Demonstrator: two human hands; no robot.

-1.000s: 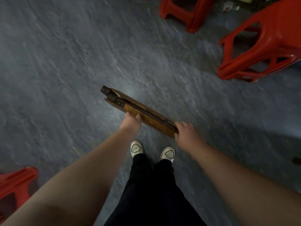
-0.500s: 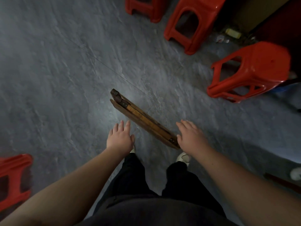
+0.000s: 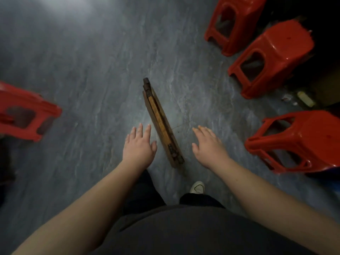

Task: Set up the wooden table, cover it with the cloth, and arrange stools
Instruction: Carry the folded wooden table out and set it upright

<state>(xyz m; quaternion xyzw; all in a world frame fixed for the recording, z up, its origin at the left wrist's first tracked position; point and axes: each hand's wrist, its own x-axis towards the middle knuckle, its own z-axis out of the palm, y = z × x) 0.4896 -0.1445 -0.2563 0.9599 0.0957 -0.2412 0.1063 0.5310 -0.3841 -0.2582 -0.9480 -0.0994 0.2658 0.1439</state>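
Head | folded table (image 3: 161,124) between left hand (image 3: 138,150) and right hand (image 3: 209,148) | fingers (image 3: 147,130) spread, gripping nothing

The stool (image 3: 27,116) at nine o'clock is cut by the left edge. The litter (image 3: 305,98) at three o'clock is blurred.

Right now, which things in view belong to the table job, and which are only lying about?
Job: folded wooden table; far right stool; middle right stool; near right stool; left stool.
Lying about: pale bottle; litter scraps beside it.
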